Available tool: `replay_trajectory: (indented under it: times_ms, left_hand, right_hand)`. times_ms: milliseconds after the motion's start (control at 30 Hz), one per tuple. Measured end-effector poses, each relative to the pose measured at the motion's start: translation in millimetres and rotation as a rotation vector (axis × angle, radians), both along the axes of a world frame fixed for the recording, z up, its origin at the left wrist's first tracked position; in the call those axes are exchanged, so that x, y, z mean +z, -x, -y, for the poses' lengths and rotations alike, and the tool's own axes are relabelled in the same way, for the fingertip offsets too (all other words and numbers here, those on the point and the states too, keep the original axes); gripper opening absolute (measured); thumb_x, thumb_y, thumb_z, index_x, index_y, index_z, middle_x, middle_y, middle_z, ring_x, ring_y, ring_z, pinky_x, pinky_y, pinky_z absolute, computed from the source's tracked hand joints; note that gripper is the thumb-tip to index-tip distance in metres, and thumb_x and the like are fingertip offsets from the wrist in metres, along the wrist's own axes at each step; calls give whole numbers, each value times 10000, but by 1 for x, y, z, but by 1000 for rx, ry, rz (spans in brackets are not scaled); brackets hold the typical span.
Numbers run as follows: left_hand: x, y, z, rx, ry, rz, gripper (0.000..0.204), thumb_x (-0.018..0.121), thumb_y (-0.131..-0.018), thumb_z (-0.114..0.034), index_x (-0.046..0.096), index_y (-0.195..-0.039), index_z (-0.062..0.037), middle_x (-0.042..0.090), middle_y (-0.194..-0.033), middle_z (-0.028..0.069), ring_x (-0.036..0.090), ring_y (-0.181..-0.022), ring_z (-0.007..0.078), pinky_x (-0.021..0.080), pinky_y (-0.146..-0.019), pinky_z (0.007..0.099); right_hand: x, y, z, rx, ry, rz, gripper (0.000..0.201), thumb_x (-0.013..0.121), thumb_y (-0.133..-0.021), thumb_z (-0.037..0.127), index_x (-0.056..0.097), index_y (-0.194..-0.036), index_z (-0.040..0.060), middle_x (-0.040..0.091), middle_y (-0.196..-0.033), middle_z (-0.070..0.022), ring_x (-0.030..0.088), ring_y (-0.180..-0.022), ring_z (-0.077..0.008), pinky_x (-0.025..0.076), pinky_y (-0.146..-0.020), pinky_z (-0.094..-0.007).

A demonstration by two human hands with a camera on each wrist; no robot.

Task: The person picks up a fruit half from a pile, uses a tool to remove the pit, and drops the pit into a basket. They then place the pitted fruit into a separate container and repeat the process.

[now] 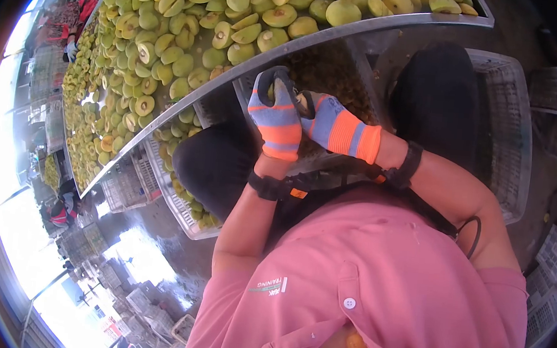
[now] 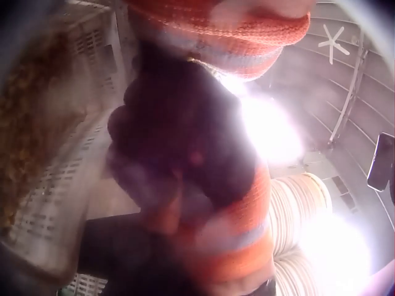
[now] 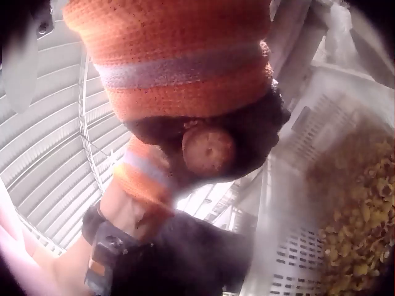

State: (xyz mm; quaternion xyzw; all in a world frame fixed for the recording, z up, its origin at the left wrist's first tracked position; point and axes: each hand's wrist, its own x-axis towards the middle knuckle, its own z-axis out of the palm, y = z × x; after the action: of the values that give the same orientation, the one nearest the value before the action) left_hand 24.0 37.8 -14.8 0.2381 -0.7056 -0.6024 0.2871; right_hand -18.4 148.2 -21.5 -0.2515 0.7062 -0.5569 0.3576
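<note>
A worker in a pink short-sleeved polo shirt [image 1: 374, 295] with white buttons and a small chest logo wears knitted gloves banded in orange and grey-blue, dark-coated at the fingers, on the left hand [image 1: 276, 114] and right hand [image 1: 335, 127]. Black straps with orange tabs circle both wrists; trousers are dark.

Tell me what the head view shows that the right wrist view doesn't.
Only the head view shows the table heaped with halved green fruit, the pink shirt, and the left hand curled round a fruit. Only the right wrist view shows the cut face of a fruit piece in the right hand, plus the roof. Both show the two striped gloves together and a crate of scraps.
</note>
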Motion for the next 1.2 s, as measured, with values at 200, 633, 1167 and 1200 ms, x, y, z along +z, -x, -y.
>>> replay_trajectory:
  times_ms: [200, 633, 1167, 1200]
  left_hand:
    - [2, 0, 7, -91, 224, 30, 137, 527, -932, -13, 636, -1012, 5, 638, -886, 20, 564, -779, 98, 464, -703, 240]
    - [-6, 0, 27, -298, 596, 102, 191, 529, -942, -114, 642, -1028, 14, 636, -949, 25, 612, -849, 150, 511, -717, 303]
    - [-9, 5, 9, -104, 31, -47, 173, 508, -975, -109, 636, -1004, 5, 625, -858, 19, 536, -753, 79, 433, -657, 224]
    - [-9, 7, 12, -119, -58, -61, 179, 500, -980, -110, 632, -1020, 3, 628, -885, 26, 544, -781, 82, 441, -681, 227]
  right_hand:
    - [-2, 6, 2, 60, -34, 50, 277, 657, -820, 222, 629, -995, 9, 663, -880, -212, 602, -833, -368, 490, -734, -384]
    - [-8, 17, -2, 115, -325, -336, 332, 618, -834, 282, 628, -1028, 13, 664, -991, -228, 631, -958, -389, 513, -834, -435]
    - [-27, 8, 5, 4, -77, -84, 292, 648, -800, 209, 631, -965, -32, 658, -921, -256, 629, -904, -416, 506, -778, -430]
    - [-19, 9, 4, 10, -199, -247, 290, 645, -801, 214, 632, -963, -26, 658, -917, -252, 629, -903, -413, 507, -779, -431]
